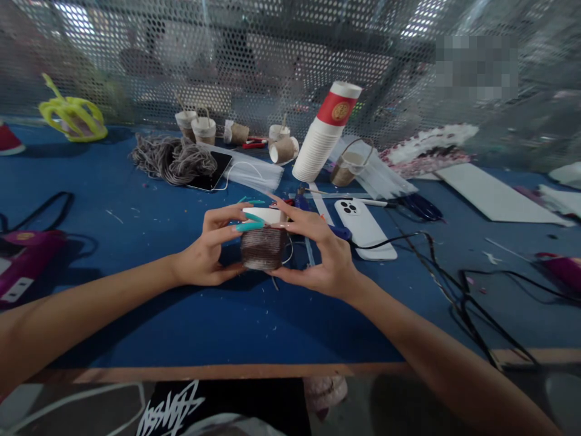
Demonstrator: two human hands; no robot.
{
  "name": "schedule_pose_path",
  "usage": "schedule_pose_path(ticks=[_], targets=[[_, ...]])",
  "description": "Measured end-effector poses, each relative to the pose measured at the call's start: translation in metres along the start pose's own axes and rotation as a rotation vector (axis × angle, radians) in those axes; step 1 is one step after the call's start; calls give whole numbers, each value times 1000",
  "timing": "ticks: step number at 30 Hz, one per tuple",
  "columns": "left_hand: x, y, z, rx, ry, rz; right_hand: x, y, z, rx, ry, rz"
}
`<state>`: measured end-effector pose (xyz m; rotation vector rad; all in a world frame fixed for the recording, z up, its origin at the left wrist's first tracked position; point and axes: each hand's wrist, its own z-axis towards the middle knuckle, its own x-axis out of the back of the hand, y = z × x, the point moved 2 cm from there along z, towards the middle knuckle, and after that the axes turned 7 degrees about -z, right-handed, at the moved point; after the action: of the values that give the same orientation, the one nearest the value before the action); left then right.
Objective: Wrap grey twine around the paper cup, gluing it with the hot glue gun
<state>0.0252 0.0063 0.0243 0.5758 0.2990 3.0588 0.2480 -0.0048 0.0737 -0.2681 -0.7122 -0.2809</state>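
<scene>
Left hand (204,257) and right hand (318,254) both grasping paper cup (265,242) between fingertips, held just above blue table (181,315). Cord wrap covers lower cup body; white rim band bare, so wrapping judged mostly done. White phone (363,227) just right of fingers. Cord bundle (175,158), cup stack (324,133), finished wrapped cups (197,126) farther back.
</scene>
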Motion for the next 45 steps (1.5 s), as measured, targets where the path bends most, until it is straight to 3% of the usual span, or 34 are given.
schedule_pose_path(ticks=[25,39,45], targets=[[1,1,1,-44,-111,-88,1,-3,0,39,60,-69],[0,2,1,-25,-117,-65,1,-3,0,26,63,-57],[1,1,-3,82,-76,-82,-1,-1,0,-14,73,41]])
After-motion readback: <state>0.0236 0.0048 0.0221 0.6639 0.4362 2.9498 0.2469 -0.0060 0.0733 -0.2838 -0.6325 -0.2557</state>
